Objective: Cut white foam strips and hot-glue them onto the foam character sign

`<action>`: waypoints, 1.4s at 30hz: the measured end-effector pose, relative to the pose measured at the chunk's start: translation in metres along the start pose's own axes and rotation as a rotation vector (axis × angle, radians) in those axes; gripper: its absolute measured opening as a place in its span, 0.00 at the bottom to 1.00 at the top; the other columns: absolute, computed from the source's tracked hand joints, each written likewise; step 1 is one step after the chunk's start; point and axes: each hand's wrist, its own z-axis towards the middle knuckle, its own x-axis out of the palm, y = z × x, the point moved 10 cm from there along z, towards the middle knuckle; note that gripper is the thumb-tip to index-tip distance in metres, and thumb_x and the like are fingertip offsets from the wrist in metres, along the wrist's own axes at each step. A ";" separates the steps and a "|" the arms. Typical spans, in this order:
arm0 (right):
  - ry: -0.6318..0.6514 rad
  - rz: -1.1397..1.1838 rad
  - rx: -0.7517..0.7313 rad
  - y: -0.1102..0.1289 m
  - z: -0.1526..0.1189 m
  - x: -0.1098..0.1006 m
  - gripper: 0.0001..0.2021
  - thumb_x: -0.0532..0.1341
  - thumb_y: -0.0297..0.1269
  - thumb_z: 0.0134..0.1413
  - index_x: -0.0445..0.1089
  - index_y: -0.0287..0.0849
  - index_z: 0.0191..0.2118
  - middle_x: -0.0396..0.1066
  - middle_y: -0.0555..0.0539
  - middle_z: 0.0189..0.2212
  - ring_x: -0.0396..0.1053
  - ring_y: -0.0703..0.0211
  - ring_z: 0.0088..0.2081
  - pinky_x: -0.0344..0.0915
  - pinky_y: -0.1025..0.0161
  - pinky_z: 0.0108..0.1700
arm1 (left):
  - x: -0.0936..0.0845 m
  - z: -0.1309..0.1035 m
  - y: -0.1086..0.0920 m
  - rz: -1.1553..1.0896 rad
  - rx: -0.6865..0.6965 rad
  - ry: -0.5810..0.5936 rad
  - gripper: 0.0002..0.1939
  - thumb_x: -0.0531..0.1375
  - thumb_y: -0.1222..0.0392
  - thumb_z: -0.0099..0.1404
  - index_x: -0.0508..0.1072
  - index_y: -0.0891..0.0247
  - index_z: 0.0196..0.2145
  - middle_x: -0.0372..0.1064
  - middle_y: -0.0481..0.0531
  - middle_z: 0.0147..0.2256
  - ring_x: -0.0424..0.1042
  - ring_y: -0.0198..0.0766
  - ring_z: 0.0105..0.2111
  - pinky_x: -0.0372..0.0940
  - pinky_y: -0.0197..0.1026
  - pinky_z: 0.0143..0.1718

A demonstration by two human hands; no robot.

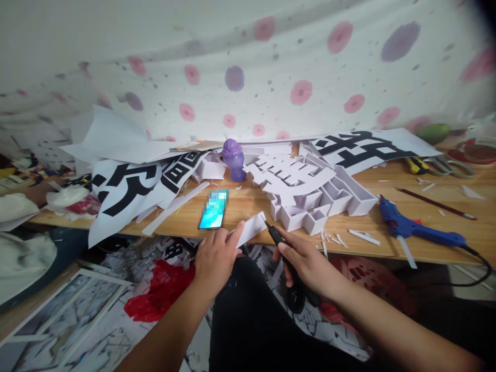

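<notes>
My left hand [216, 258] is closed on a narrow white strip [250, 229], which looks like foam board, at the table's front edge. My right hand [304, 258] grips a slim black tool [274, 233] whose pointed tip meets or nearly meets the strip's right end. Dark rounded shapes show below that hand; the tool's exact kind is unclear. Just beyond my hands stands a white built-up character [294, 178] with raised walls. A lit phone [214, 209] lies behind my left hand.
A blue glue gun [418, 225] with a black cord lies right, near a pencil [436, 203] and scissors [451, 166]. A purple bottle [234, 161] stands behind the phone. Printed character sheets [127, 188] overhang the left edge. Offcuts and a red bag [160, 292] lie below. Another person's sleeve [17, 206] is left.
</notes>
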 end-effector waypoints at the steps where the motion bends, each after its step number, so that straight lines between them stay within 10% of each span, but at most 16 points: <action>1: 0.004 -0.006 -0.002 -0.001 0.002 0.002 0.29 0.49 0.48 0.59 0.47 0.38 0.62 0.63 0.48 0.33 0.62 0.69 0.17 0.62 0.68 0.19 | 0.000 0.000 -0.001 -0.002 0.004 0.002 0.34 0.60 0.53 0.59 0.51 0.49 0.61 0.62 0.50 0.35 0.62 0.42 0.36 0.56 0.43 0.36; 42: -0.052 0.086 0.155 -0.052 0.008 0.016 0.28 0.50 0.43 0.59 0.47 0.42 0.63 0.61 0.54 0.22 0.54 0.71 0.14 0.53 0.74 0.13 | 0.004 0.010 0.005 -0.079 -0.018 0.071 0.33 0.59 0.56 0.59 0.52 0.50 0.60 0.62 0.51 0.37 0.63 0.43 0.38 0.57 0.41 0.36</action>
